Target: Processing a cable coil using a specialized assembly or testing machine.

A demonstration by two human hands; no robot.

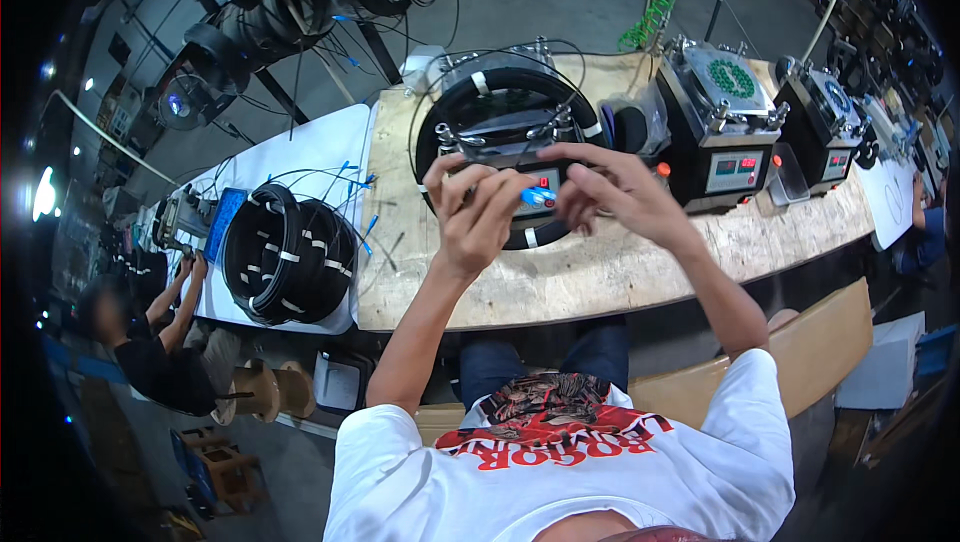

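My left hand [478, 210] is closed around a small blue cable connector [537, 196], whose end sticks out past the fingertips. Just right of it, my right hand [625, 200] has its forefinger stretched leftward and its other fingers bent but apart; I see nothing gripped in it. Both hands are raised in front of a black machine [510, 130] with a red-lit display. A coil of black cable [590, 107] with white bands is looped around that machine, partly hidden behind my hands.
The plywood bench [420, 292] carries two more machines, one [735, 122] with a green ring of parts on top. More coiled black cables [290, 257] with blue connectors lie on a white table [345, 137] to the left. A co-worker [165, 362] sits there. Cable reels [270, 27] hang behind.
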